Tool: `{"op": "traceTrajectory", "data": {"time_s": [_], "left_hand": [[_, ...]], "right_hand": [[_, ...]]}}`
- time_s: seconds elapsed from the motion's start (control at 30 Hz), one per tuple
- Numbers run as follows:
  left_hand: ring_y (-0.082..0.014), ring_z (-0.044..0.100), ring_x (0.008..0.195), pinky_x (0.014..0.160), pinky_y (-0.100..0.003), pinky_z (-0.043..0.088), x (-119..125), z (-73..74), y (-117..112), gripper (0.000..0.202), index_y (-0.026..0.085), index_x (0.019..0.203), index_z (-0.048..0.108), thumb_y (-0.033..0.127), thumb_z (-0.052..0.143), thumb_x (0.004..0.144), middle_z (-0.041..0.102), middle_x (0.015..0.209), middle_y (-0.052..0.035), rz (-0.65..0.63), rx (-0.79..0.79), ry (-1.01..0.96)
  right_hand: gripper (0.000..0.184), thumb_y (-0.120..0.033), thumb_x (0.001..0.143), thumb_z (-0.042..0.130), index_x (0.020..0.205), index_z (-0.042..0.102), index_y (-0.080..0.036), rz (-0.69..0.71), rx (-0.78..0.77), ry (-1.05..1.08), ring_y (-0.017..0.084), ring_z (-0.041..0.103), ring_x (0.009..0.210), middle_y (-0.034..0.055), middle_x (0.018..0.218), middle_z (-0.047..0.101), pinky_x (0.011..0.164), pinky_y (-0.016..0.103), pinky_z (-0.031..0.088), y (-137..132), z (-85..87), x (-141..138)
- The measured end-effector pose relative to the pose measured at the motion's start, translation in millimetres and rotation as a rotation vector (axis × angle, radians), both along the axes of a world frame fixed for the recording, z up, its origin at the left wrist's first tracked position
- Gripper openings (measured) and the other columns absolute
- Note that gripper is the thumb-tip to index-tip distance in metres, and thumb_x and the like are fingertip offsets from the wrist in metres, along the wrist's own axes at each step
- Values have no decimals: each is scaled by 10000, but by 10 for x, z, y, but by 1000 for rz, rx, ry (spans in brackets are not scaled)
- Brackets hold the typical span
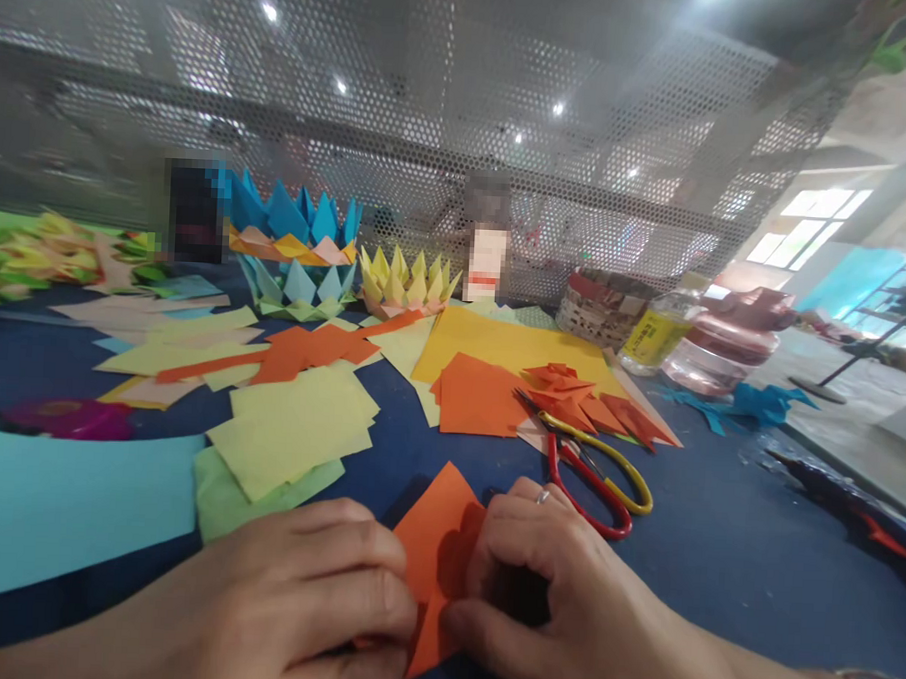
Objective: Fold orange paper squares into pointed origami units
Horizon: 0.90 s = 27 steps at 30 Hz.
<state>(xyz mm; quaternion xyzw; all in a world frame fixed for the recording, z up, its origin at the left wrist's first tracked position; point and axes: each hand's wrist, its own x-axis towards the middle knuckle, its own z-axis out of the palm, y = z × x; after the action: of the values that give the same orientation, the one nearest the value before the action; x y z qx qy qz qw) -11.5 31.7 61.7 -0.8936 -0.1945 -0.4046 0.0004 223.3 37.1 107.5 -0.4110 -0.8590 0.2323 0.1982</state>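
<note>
My left hand (299,598) and my right hand (554,594) meet at the near edge of the blue table (715,531). Both pinch one orange paper square (436,539), partly folded, which stands up between my fingers. My right hand wears a ring. Just beyond my right hand lie scissors (593,476) with one red and one yellow handle, blades resting on a pile of folded orange pieces (577,400).
Yellow-green squares (295,428), a light blue sheet (70,503), orange (481,396) and yellow sheets (498,346) cover the table. Finished paper crowns, blue (293,222) and yellow (406,282), stand at the back before a perforated metal screen (433,108). A basket (601,306) and bottles (659,334) sit right.
</note>
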Motion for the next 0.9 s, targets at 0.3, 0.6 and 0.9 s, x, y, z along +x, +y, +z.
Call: {"op": "traceTrajectory", "data": {"time_s": [0.3,0.6,0.9], "left_hand": [[-78,630,747,720,-191,509,-40,-18,20,253,226,876,670,66,530,1013,709,817,55,-55,-166,-89],[-90,612,759,736,-203,485,-31,-47,-17,282,213,884,640,-11,502,986,693,821,39,-35,-226,-70],[-96,602,754,732,-213,472,29,-58,-33,290,216,859,624,29,470,1018,677,792,38,-16,-249,-122]], "right_hand": [[165,-134,824,879,848,740,-219,80,-57,35,116,614,773,-68,806,692,816,297,439,-11,-19,35],[129,-235,881,897,791,816,-192,197,-225,141,89,714,873,-34,900,745,833,215,487,50,-49,86],[68,-196,900,883,872,831,-229,286,-155,96,82,706,903,-57,940,783,902,228,461,14,-50,115]]}}
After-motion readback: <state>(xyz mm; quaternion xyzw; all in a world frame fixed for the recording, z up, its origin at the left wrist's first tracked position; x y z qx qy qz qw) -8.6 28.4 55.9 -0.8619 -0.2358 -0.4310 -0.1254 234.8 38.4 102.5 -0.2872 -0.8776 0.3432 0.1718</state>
